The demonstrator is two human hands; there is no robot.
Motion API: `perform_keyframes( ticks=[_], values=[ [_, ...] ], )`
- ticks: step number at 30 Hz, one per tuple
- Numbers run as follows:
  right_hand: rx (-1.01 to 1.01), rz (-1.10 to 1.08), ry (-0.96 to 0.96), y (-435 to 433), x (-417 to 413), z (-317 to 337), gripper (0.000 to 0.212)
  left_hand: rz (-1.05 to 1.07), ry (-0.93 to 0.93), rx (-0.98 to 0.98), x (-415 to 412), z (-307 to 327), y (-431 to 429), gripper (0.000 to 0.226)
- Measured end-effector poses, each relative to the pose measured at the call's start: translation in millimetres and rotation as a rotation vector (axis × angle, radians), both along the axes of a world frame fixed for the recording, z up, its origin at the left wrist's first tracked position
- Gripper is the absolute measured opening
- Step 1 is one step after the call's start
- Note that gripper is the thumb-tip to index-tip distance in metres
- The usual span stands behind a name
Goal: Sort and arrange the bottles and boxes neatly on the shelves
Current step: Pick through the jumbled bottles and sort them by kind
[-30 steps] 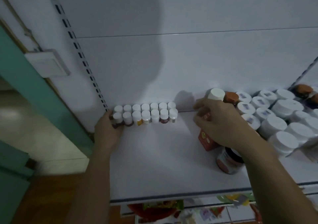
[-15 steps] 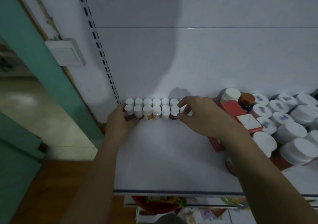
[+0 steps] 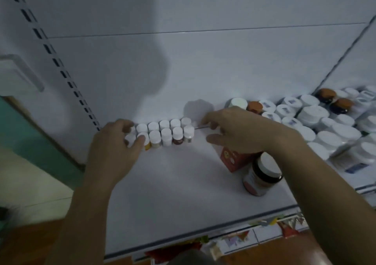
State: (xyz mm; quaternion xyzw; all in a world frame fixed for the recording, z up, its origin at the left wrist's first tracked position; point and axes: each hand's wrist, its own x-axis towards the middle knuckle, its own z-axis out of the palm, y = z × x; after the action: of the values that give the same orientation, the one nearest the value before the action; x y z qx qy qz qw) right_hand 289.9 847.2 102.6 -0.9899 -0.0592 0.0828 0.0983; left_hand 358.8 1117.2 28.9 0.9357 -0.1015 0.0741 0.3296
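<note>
Bottles (image 3: 165, 132) with white caps stand in two tight rows at the back of the shelf (image 3: 173, 183), towards its left end. My left hand (image 3: 114, 148) curls round the leftmost ones, thumb on a front cap. My right hand (image 3: 240, 130) reaches to the rows' right end above a red box (image 3: 232, 159), perhaps touching the last back cap; blur hides whether it grips anything

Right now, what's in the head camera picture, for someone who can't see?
A left hand grips the end of two rows of small white-capped bottles on a white shelf; the right hand hovers beside them, by a red cardboard box.
</note>
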Motion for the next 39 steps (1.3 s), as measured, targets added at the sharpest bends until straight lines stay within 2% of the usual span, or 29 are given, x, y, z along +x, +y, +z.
perform_keyframes(
  ticks=[3,6,9,11,14,18,23,27,30,34,36,38,39],
  values=[
    [-0.099,-0.130,-0.072,-32,-17,4,0.031,-0.328,0.005,-0.012,-12,11,-67,0.039],
    [-0.134,-0.234,-0.002,-56,-39,3,0.035,-0.639,0.036,-0.029,-31,12,-131,0.052],
    [-0.077,-0.277,0.092,-69,-48,-5,0.033,-0.770,0.021,0.068,-42,-1,-167,0.053],
    [-0.039,-0.298,0.089,-74,-46,-12,0.036,-0.738,0.009,0.086,-40,-11,-177,0.049],
    [-0.014,-0.328,0.043,-79,-38,-19,0.053,-0.694,0.018,0.007,-38,-17,-176,0.039],
    [-0.004,-0.307,0.094,-88,-28,-20,0.072,-0.603,0.020,-0.073,-40,-13,-155,0.035],
    [-0.021,-0.328,0.050,-88,-18,-23,0.062,-0.387,-0.049,-0.216,-51,2,-136,0.047],
    [0.128,-0.271,-0.144,-86,-25,-18,0.056,-0.212,-0.122,-0.416,-75,21,-143,0.045],
    [0.364,-0.275,-0.374,-102,-49,19,0.054,-0.047,-0.232,-0.613,-94,38,-154,0.041],
    [0.996,-0.426,-0.626,-140,-103,27,0.039,-0.025,-0.362,-0.695,-129,72,-192,0.044],
    [1.462,-0.608,-0.579,-167,-131,11,0.033,-0.089,-0.368,-0.705,-149,82,-225,0.047],
    [1.953,-0.768,-0.419,-197,-160,-1,0.031,-0.162,-0.354,-0.717,-171,89,-262,0.048],
    [2.116,-0.802,-0.358,-213,-178,-4,0.033,-0.200,-0.341,-0.737,-182,89,-285,0.048]
  ],
)
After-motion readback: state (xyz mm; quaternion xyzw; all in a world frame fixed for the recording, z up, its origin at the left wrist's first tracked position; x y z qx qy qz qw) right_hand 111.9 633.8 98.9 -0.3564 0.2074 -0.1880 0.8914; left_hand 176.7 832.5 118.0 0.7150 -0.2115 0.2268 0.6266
